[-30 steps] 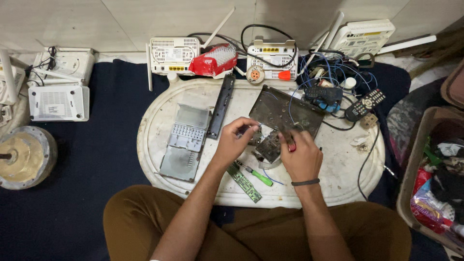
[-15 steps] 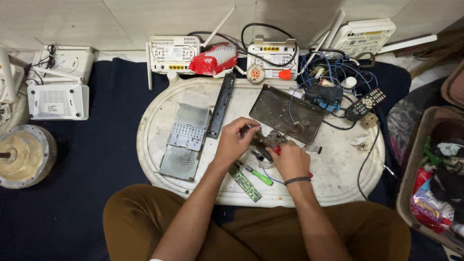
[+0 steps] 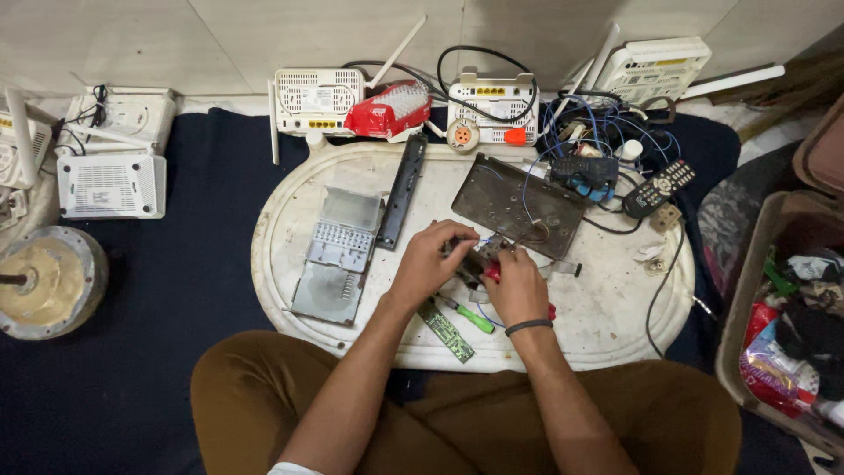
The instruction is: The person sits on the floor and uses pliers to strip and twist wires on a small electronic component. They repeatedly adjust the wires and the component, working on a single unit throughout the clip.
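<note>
My left hand (image 3: pixel 428 261) and my right hand (image 3: pixel 516 283) meet over a small dark metal part (image 3: pixel 472 260) on the white oval tray (image 3: pixel 607 317). My left fingers pinch the part's left side. My right hand grips a red-handled tool (image 3: pixel 497 274) pressed against it; the tool's tip is hidden. A green-handled screwdriver (image 3: pixel 469 316) and a narrow green circuit board (image 3: pixel 445 330) lie just below my hands. A dark metal plate (image 3: pixel 512 204) with blue wires sits right behind them.
A grey metal cover (image 3: pixel 338 255) and a black strip (image 3: pixel 403 190) lie on the tray's left. Several white routers (image 3: pixel 316 99) line the wall. A remote (image 3: pixel 658 187) and tangled wires sit at the right. A motor housing (image 3: pixel 46 281) rests on the dark mat at left; a cluttered box (image 3: pixel 791 334) at right.
My right hand slid down and left from the dark plate and now holds the red-handled tool against the small part. My left hand stays on the part.
</note>
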